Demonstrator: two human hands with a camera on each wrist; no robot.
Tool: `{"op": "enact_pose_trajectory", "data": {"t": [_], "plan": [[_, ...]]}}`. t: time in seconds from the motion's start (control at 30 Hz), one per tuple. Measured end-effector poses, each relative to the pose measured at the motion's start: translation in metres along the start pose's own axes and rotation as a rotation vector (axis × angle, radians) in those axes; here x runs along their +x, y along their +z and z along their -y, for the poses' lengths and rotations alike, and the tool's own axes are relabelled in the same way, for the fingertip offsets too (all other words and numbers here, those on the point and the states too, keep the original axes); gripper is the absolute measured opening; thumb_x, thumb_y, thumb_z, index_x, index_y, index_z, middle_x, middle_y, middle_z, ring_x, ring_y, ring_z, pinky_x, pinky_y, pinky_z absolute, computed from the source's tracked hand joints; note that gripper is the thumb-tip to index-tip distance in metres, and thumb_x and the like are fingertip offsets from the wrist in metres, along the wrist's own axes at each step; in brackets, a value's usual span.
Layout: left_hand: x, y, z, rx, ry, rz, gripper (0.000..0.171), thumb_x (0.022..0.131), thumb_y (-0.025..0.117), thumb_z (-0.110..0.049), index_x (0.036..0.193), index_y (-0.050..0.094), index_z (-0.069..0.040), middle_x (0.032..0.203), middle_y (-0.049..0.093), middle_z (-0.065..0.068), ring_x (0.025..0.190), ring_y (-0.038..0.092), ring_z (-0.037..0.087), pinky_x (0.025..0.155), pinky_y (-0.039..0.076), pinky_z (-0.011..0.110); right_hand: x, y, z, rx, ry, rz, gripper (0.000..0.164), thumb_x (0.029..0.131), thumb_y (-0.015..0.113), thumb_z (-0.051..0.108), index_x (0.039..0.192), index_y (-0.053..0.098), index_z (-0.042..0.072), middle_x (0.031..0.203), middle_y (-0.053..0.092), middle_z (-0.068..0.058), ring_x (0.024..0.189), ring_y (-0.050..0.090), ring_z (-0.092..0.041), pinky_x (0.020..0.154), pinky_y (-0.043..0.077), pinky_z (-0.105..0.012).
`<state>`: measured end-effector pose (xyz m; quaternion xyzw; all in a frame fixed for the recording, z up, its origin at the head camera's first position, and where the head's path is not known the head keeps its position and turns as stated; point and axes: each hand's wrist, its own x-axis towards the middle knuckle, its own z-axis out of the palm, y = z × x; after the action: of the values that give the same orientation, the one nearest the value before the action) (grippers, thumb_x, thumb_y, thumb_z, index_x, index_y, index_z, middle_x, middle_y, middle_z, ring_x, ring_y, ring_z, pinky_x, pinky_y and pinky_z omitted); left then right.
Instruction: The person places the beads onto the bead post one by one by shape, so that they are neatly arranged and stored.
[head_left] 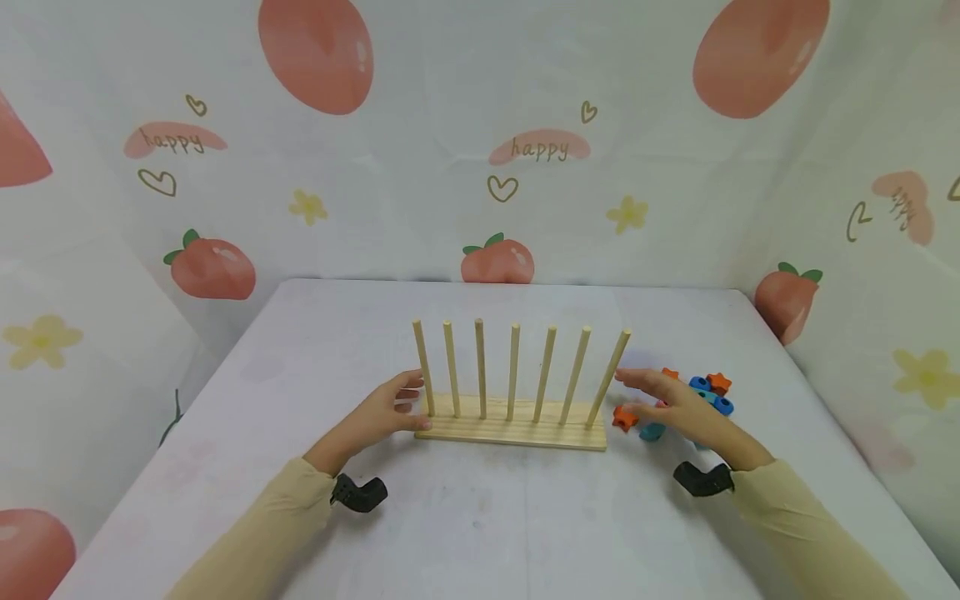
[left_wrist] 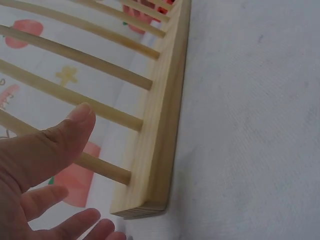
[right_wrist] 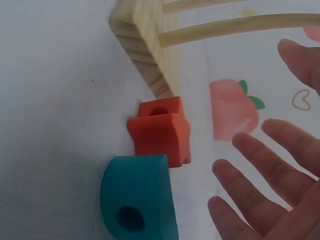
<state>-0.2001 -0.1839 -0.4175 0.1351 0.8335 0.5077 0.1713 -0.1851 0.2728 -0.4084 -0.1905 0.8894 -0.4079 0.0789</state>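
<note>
A wooden peg stand (head_left: 510, 432), a flat base with a row of several upright dowels, is on the white table. My left hand (head_left: 386, 408) is at its left end, thumb and fingers spread to either side of the last dowel; the left wrist view shows them relaxed, gripping nothing. At the other end, my right hand (head_left: 678, 408) hovers with its fingers extended and holds nothing. Below those fingers in the right wrist view lie an orange star-shaped bead (right_wrist: 160, 140), close to the base's end, and a teal bead (right_wrist: 137, 192) with a hole.
More beads lie under and beyond the right hand, including an orange star (head_left: 718, 383) and a blue bead (head_left: 723, 406); the hand partly hides the pile. A peach-printed cloth (head_left: 420, 183) rises behind the table (head_left: 480, 517). Black wrist cameras (head_left: 360, 493) sit at both cuffs.
</note>
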Motion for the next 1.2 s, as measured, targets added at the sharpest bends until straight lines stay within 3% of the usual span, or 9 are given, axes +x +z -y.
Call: {"op": "enact_pose_trajectory", "data": {"t": [0.2,0.43,0.67,0.93,1.2], "plan": [[0.006,0.0,0.005,-0.05,-0.001,0.028,0.084,0.08,0.079,-0.011,0.146,0.029,0.006,0.144,0.039,0.027,0.133,0.038,0.043,0.11,0.035,0.048,0.003,0.0,-0.004,-0.04,0.007,0.053,0.055,0.091,0.068,0.028,0.136,0.052,0.001,0.135,0.055,-0.02,0.126,0.048,-0.044,0.098,0.04,-0.064],[0.013,0.001,0.009,-0.002,0.062,0.076,0.078,0.076,0.082,-0.008,0.14,0.04,0.009,0.148,0.039,0.025,0.131,0.043,0.04,0.11,0.035,0.047,0.007,0.001,-0.007,-0.065,0.071,0.139,0.058,0.086,0.073,0.033,0.131,0.057,0.003,0.127,0.06,-0.015,0.119,0.055,-0.036,0.097,0.046,-0.054],[0.018,0.005,0.014,0.041,0.052,0.09,0.077,0.072,0.082,0.0,0.136,0.042,0.013,0.133,0.047,0.029,0.126,0.05,0.041,0.105,0.042,0.045,0.011,0.003,-0.009,-0.062,0.071,0.166,0.052,0.084,0.075,0.03,0.126,0.061,0.003,0.116,0.065,-0.008,0.105,0.06,-0.024,0.088,0.052,-0.037],[0.018,0.007,0.01,0.129,0.009,0.053,0.075,0.065,0.086,0.003,0.131,0.051,0.005,0.122,0.045,0.021,0.124,0.05,0.038,0.105,0.042,0.044,0.012,0.003,-0.007,-0.069,0.076,0.176,0.049,0.083,0.076,0.027,0.125,0.062,0.004,0.121,0.064,-0.012,0.11,0.058,-0.028,0.095,0.048,-0.05],[0.019,0.008,0.011,0.136,0.003,0.054,0.073,0.064,0.087,0.003,0.129,0.052,0.004,0.123,0.046,0.021,0.122,0.052,0.036,0.103,0.044,0.043,0.012,0.004,-0.009,-0.113,0.058,0.17,0.045,0.081,0.078,0.025,0.12,0.066,0.007,0.12,0.064,-0.01,0.11,0.058,-0.027,0.095,0.048,-0.049]]}}
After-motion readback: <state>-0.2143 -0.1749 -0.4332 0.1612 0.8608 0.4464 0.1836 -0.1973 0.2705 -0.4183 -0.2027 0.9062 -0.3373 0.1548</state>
